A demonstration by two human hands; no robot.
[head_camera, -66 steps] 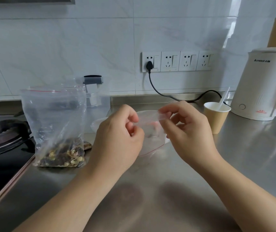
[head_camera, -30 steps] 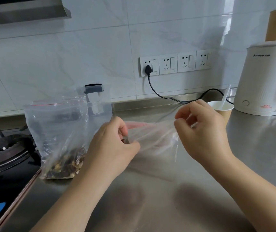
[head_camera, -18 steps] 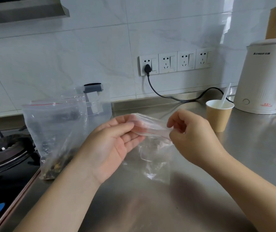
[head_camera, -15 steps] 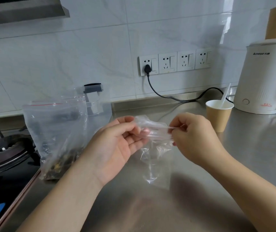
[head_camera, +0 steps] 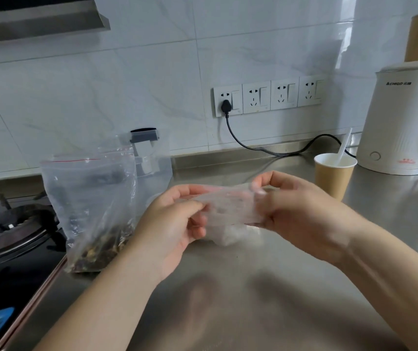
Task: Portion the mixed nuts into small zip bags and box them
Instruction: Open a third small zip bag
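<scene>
a small clear zip bag (head_camera: 228,209) is held above the steel counter (head_camera: 240,300), stretched sideways between both hands. the left hand (head_camera: 169,229) is seen palm-up, thumb and fingertips pinching the bag's left end. the right hand (head_camera: 301,211) is curled over the bag's right end, thumb and forefinger pinching its upper edge. the lower part of the bag hangs crumpled between the hands, just over the counter; contact with the counter cannot be told. whether the bag's mouth is open or sealed cannot be told, as the film is blurred.

a large zip bag (head_camera: 91,198) with a red seal line is found standing upright on the counter to the left of the hands, at the edge of the gas hob (head_camera: 12,224). the mixed nuts (head_camera: 96,252) are seen settled in its bottom. a clear lidded container (head_camera: 149,158) with a grey clip is noted behind it, against the wall.

to the right, a paper cup (head_camera: 333,176) holding a white spoon (head_camera: 343,146) is recorded, just beside a white kettle (head_camera: 405,120). a black cord (head_camera: 261,148) is plugged into the leftmost wall socket (head_camera: 228,102).
</scene>
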